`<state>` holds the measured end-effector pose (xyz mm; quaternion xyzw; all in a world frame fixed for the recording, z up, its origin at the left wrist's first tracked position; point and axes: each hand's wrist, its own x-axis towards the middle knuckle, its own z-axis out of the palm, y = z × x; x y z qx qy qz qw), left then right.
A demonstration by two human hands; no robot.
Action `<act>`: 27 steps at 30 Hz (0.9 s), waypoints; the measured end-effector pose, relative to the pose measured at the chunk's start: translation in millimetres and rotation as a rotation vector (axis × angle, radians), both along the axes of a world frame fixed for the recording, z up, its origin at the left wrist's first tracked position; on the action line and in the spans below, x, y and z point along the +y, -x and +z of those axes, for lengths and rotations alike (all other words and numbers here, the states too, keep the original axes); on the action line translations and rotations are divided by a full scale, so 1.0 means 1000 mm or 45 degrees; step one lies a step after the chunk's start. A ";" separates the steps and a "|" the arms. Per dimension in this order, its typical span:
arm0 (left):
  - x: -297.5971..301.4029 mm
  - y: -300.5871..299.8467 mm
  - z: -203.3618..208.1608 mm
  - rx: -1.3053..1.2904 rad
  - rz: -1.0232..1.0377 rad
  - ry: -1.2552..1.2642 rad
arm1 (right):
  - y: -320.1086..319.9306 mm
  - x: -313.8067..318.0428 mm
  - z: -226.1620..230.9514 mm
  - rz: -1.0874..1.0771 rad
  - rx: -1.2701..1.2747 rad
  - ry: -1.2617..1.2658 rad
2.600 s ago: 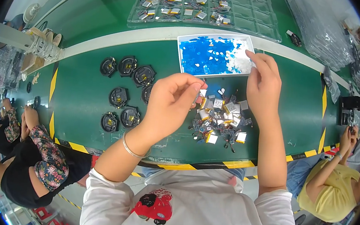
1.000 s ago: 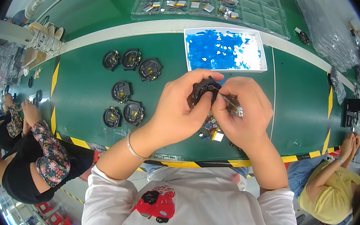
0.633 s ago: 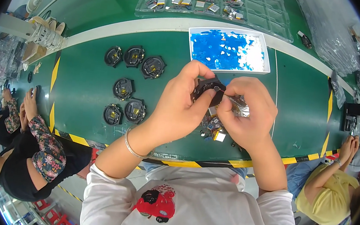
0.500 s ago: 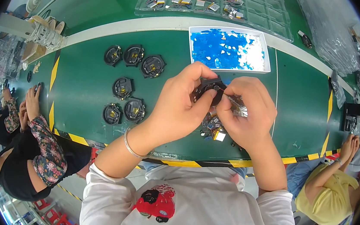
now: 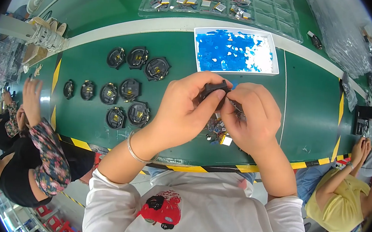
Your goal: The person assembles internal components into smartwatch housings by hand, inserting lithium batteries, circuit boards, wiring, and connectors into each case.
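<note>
My left hand (image 5: 182,104) is closed round a black watch case (image 5: 212,91), which is tilted on edge above the table. My right hand (image 5: 255,113) pinches at the case's right side. Its fingertips press together on a thin dark thing that I cannot make out. Below the hands lies a small pile of electronic parts (image 5: 217,127) with wires, and a white flat battery (image 5: 226,140) among them. To the left, several open black watch cases (image 5: 138,113) rest on the green table, with small yellow parts inside.
A white box (image 5: 277,64) of blue and white small pieces stands just beyond my hands. Farther back is a clear tray (image 5: 267,21) with batteries and wired parts. Co-workers sit at both sides; one's raised hand (image 5: 32,96) is at the left. Striped tape (image 5: 190,168) edges the table.
Three more watch cases now stand at the left of the group. The left co-worker's hand has lifted and moved left. My hands have shifted slightly, still at the held case.
</note>
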<state>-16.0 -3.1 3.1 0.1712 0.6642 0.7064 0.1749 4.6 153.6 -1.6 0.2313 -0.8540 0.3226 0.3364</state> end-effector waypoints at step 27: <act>0.000 0.001 -0.005 0.115 0.022 0.192 | -0.002 0.000 0.001 -0.028 -0.293 0.135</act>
